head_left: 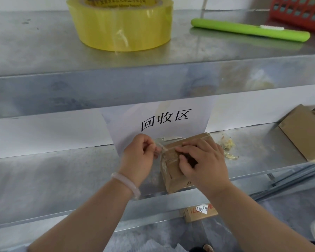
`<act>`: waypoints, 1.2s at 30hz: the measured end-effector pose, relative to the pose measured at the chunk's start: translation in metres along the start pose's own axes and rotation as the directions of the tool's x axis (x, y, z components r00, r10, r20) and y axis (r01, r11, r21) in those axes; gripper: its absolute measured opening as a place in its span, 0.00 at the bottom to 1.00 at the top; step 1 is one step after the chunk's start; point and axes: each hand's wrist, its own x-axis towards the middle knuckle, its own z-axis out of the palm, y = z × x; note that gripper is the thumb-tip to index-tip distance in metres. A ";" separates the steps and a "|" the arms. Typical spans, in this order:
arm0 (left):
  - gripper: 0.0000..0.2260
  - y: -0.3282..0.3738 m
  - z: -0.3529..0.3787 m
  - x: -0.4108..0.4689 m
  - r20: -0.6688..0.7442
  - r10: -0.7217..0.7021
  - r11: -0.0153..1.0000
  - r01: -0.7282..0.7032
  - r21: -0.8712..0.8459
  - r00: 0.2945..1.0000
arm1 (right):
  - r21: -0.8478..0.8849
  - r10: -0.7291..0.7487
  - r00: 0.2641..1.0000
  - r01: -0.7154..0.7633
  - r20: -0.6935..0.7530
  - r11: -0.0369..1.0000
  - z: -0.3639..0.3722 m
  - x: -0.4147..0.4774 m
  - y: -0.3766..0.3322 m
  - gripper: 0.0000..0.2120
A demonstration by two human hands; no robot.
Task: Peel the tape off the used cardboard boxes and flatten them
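A small brown cardboard box (173,171) sits on the lower metal shelf (62,170), below a paper sign. My left hand (140,153) pinches a strip of clear tape (159,149) lifted off the box's top left edge. My right hand (204,160) rests on top of the box, its fingers curled over the lid and pressing it down. Part of the box's top is hidden under that hand.
On the upper shelf lie a yellow tape roll (120,22), a green utility knife (249,30) and a red basket (298,11). A larger opened box (305,131) stands at the right. Crumpled peeled tape (227,144) lies behind the box. Another box (198,212) lies below.
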 end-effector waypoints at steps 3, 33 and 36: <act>0.07 0.001 -0.001 -0.002 -0.037 -0.119 0.975 0.110 -0.192 0.992 | -0.011 -0.008 1.000 0.008 -0.014 1.000 0.001 -0.001 -0.001 0.11; 0.06 0.000 -0.004 0.009 0.134 0.294 0.824 -0.322 0.467 0.946 | -0.007 -0.057 0.997 0.057 -0.045 0.998 0.000 -0.002 0.001 0.11; 0.09 -0.002 -0.001 0.012 0.061 0.145 0.936 -0.157 0.314 0.988 | -0.009 -0.063 0.997 0.062 -0.052 0.998 0.000 -0.002 0.002 0.11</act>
